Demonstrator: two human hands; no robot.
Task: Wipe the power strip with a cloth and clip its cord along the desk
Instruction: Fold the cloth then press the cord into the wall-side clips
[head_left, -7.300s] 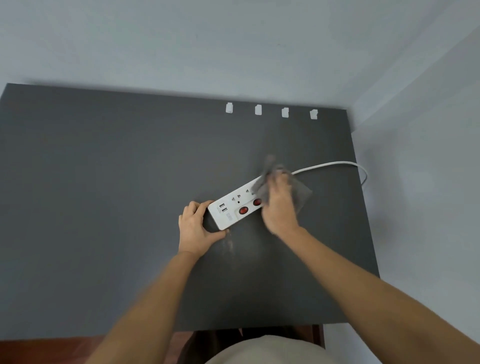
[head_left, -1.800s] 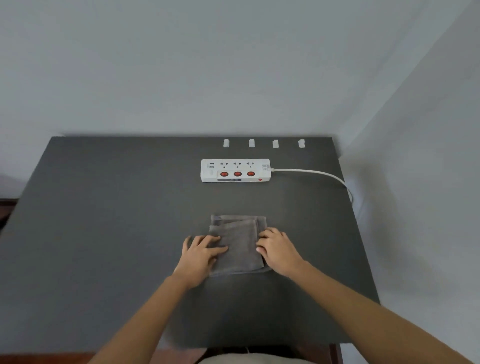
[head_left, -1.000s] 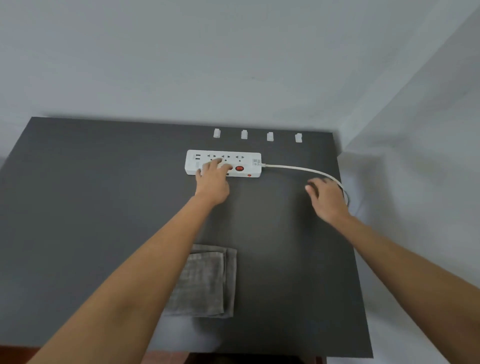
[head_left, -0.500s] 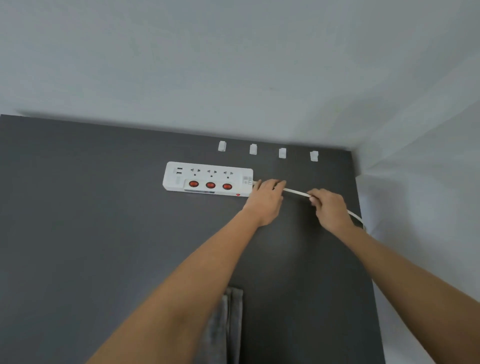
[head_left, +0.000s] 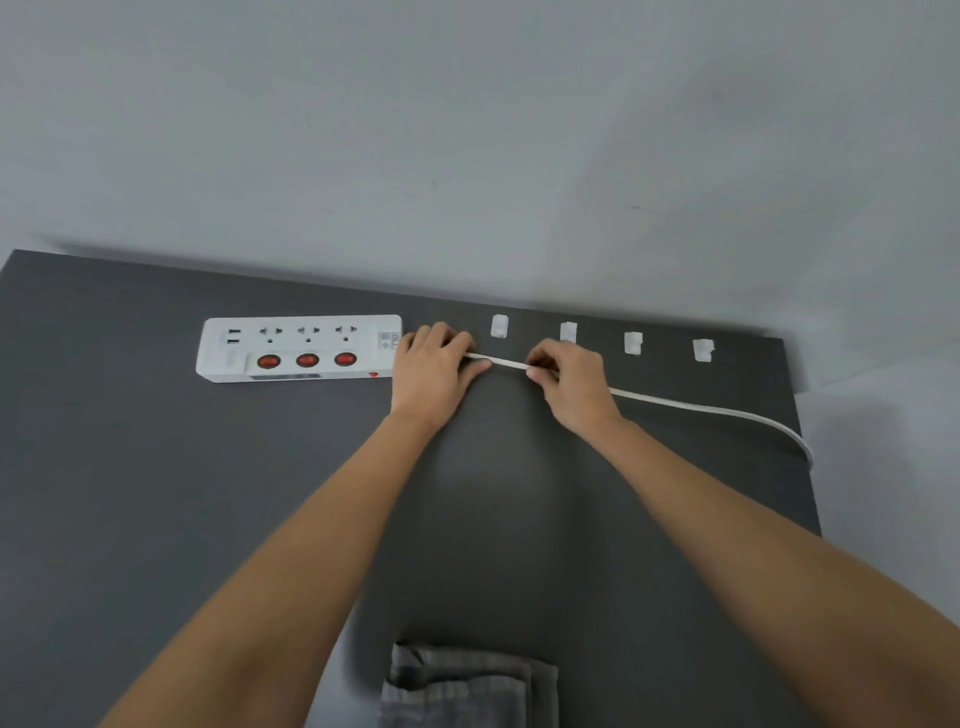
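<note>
Head view, dark grey desk (head_left: 156, 493) against a pale wall. White power strip (head_left: 300, 348) lies flat near the back edge, left of centre, three red switches along its front side, sockets and USB ports on top. Its white cord (head_left: 691, 406) leaves the strip's right end, runs rightward across the desk and curves over the right edge.

Left hand (head_left: 434, 371) sits just right of the strip's end, fingers curled down onto the cord where it exits. Right hand (head_left: 571, 382) is a bit further right, thumb and forefinger pinched on the cord. Short stretch of cord is pulled straight between the two hands. Both hands closed on the cord; exact left grip is partly hidden by the knuckles, looks like a pinch.

Four small white clips (head_left: 632, 343) stand in a row along the back edge, right of the strip. Cord lies in front of them, not in any clip. Right hand is just below the second clip.

Folded grey cloth (head_left: 467, 686) lies at the near edge of the desk, between the forearms, well apart from the strip.
</note>
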